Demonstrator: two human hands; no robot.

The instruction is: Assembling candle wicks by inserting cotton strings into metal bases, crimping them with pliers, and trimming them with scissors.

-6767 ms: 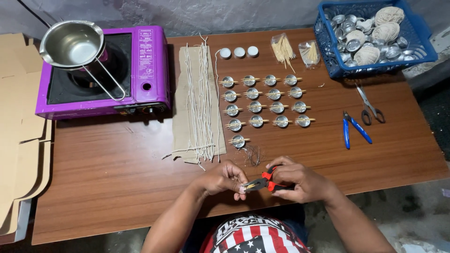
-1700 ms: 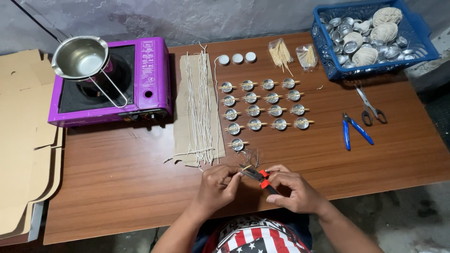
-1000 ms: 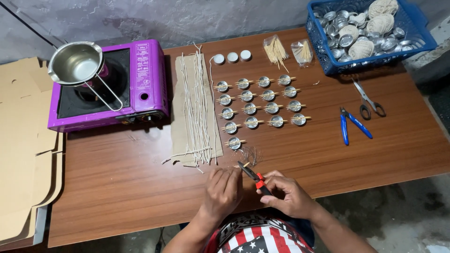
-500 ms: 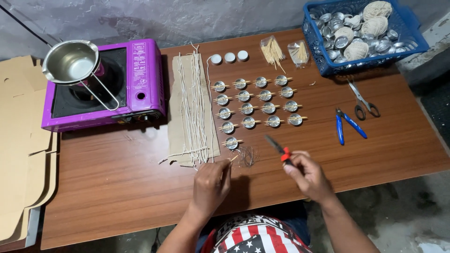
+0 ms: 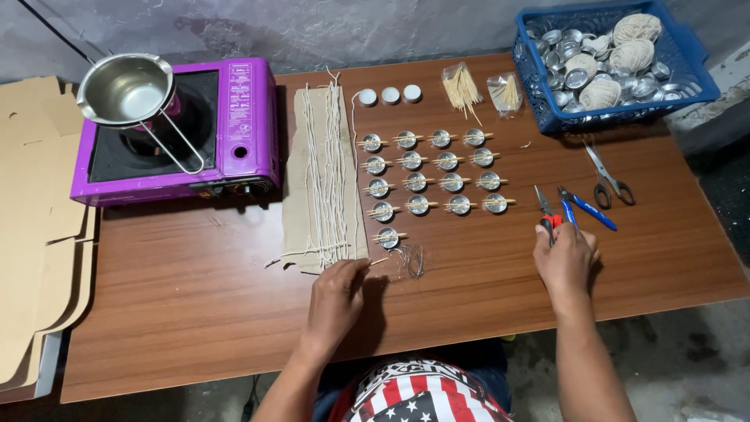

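Right hand (image 5: pixel 566 256) swung right, setting red pliers (image 5: pixel 545 209) down (fingers curled).

Glossy wood-grain table (image 5: pixel 195 312), shiny metal cups (image 5: pixel 418 205), matt cardboard strip (image 5: pixel 293 195), blue plastic basket (image 5: pixel 687 74).

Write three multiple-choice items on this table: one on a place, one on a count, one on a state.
1. Where does the blue basket stand?
A. far right corner
B. near left corner
C. on the stove

2. How many white discs lie in the short row beyond the metal cups?
A. one
B. three
C. six

3. What does the right hand hold?
A. scissors
B. nothing
C. red-handled pliers

Answers: 1 A, it sits at the table's far right corner; 2 B, three lie side by side; 3 C, the fingers close on the red handles.
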